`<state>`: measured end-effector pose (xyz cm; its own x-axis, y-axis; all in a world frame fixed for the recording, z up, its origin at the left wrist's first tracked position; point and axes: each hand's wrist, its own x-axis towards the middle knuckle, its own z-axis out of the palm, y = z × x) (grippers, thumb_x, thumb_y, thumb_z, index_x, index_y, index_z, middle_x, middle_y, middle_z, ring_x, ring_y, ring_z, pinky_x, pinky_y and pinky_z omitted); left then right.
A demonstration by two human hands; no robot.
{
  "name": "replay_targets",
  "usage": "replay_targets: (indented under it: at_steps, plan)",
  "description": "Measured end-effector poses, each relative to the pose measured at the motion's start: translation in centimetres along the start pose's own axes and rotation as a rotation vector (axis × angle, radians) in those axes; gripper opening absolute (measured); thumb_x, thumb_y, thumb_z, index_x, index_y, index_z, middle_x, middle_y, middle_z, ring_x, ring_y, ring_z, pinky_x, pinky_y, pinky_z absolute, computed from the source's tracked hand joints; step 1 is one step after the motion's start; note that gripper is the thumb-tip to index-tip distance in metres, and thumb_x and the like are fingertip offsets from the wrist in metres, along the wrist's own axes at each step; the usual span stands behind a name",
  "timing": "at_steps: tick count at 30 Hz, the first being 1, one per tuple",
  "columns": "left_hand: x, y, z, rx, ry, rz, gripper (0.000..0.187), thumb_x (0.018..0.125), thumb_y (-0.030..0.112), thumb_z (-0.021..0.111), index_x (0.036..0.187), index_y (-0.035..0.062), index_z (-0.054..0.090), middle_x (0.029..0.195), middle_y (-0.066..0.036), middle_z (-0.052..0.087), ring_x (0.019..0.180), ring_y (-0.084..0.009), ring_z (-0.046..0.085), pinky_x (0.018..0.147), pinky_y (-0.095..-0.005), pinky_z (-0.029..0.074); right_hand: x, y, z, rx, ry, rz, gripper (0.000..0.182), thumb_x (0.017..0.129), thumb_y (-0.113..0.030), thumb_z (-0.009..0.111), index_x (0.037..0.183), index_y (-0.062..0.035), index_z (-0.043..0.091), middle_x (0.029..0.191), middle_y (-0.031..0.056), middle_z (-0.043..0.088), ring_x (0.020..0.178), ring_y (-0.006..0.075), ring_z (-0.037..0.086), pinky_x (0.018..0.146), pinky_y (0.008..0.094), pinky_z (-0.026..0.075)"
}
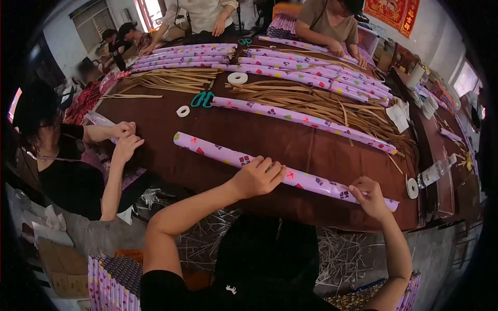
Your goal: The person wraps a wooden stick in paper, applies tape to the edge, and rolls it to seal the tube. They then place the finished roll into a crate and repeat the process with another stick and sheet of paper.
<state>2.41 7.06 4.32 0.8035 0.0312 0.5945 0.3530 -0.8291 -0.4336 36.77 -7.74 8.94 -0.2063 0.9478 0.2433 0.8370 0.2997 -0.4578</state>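
A long purple tube (316, 185) with a colourful printed pattern lies slantwise at the table's front edge. Curled over its middle is my left hand (259, 178), gripping it. Near the tube's right end my right hand (369, 197) is closed, thumb and fingers pinched against the tube's surface. Whether a small strip sits in that pinch I cannot make out. Beyond it, roughly parallel, rests a second purple tube (306, 121). Teal-handled scissors (202, 99) lie by that tube's left end, with a white tape roll (182, 111) close by.
Bundles of brown strips (290, 98) and stacked purple tubes (311, 72) cover the far side. A tape roll (412, 188) and plastic bottle (438, 171) are at right. A co-worker's hands (126, 140) work at left; others stand across the table. Tube bundles (111, 282) stand below.
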Motion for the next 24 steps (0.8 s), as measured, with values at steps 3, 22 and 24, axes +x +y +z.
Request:
replay_targets:
  at_steps: [3, 22, 24]
  plan:
    - [0.0, 0.3, -0.1, -0.007, 0.043, 0.039, 0.019, 0.082, 0.014, 0.065, 0.098, 0.0062, 0.066, 0.090, -0.006, 0.062, 0.080, -0.0211, 0.061, 0.072, -0.0341, 0.053, 0.9, -0.3, -0.3, 0.554, -0.076, 0.535, 0.015, 0.088, -0.013, 0.073, 0.090, 0.0021, 0.072, 0.073, 0.0094, 0.067, 0.070, 0.0153, 0.063, 0.069, 0.0295, 0.051]
    - [1.2, -6.9, -1.7, 0.116, 0.086, -0.198, 0.033, 0.077, 0.012, 0.069, 0.108, 0.0065, 0.059, 0.125, -0.014, 0.056, 0.120, -0.0296, 0.052, 0.101, -0.0471, 0.043, 5.4, -5.2, 3.7, 0.393, -0.124, 0.212, 0.034, 0.083, -0.010, 0.072, 0.112, 0.0036, 0.063, 0.086, 0.0099, 0.068, 0.075, 0.0139, 0.062, 0.070, 0.0307, 0.051]
    - [2.1, -8.1, -3.5, 0.007, -0.144, -0.174, 0.042, 0.079, 0.015, 0.064, 0.120, 0.0068, 0.058, 0.136, -0.017, 0.052, 0.130, -0.0297, 0.046, 0.107, -0.0511, 0.035, 6.4, -6.8, 3.5, 0.470, -0.090, 0.266, 0.033, 0.083, -0.010, 0.072, 0.112, 0.0038, 0.062, 0.086, 0.0074, 0.066, 0.074, 0.0119, 0.059, 0.069, 0.0294, 0.050]
